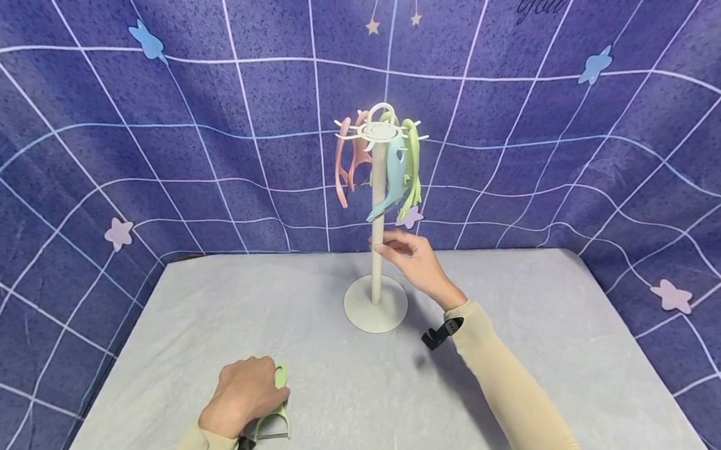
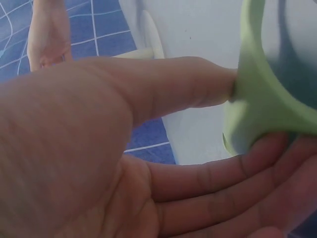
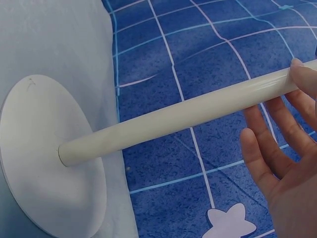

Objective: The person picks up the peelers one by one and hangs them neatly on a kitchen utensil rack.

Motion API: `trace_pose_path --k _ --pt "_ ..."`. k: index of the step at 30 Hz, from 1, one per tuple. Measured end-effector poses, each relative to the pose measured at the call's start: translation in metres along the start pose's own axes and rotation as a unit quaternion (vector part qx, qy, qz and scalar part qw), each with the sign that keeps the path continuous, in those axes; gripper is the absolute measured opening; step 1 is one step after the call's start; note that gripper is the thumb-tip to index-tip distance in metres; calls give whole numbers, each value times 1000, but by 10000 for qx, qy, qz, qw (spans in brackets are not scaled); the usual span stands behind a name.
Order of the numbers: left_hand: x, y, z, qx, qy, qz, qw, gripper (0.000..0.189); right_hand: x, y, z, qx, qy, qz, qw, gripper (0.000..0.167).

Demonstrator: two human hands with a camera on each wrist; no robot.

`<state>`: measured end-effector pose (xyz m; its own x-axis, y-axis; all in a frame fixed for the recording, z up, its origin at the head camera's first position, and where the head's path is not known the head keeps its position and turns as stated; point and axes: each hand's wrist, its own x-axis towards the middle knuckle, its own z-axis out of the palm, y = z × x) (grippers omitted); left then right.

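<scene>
My left hand (image 1: 244, 393) is low over the table's front left and pinches a light green Y-shaped peeler (image 1: 281, 375) between thumb and fingers. Its forked end with a thin dark bar points toward me. In the left wrist view the thumb presses one side of the green peeler (image 2: 270, 101), with the fingers behind it. Farther back, my right hand (image 1: 416, 259) holds the white pole (image 3: 173, 116) of an upright stand, thumb on one side and fingertips on the other. The stand's round base (image 1: 376, 316) rests flat on the table.
A hooked ring (image 1: 381, 131) tops the stand. From it hang pink (image 1: 341, 174), blue (image 1: 396, 167) and green (image 1: 415, 165) plastic utensils, partly overlapping. The grey-white table (image 1: 228, 311) ends at a purple-blue gridded cloth (image 1: 268, 155) behind and at both sides.
</scene>
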<state>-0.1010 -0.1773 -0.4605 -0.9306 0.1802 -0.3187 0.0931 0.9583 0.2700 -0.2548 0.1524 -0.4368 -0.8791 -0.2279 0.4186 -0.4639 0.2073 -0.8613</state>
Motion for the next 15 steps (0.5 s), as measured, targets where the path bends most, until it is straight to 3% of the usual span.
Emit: trace_pose_path --k 7,15 --pt "2 -2 2 41 98 -16 9999 42 -1 0 0 -21 -13 49 10000 23" --pt "2 -1 -7 8 188 -64 9998 43 -1 -1 -1 -37 -79 75 9999 25"
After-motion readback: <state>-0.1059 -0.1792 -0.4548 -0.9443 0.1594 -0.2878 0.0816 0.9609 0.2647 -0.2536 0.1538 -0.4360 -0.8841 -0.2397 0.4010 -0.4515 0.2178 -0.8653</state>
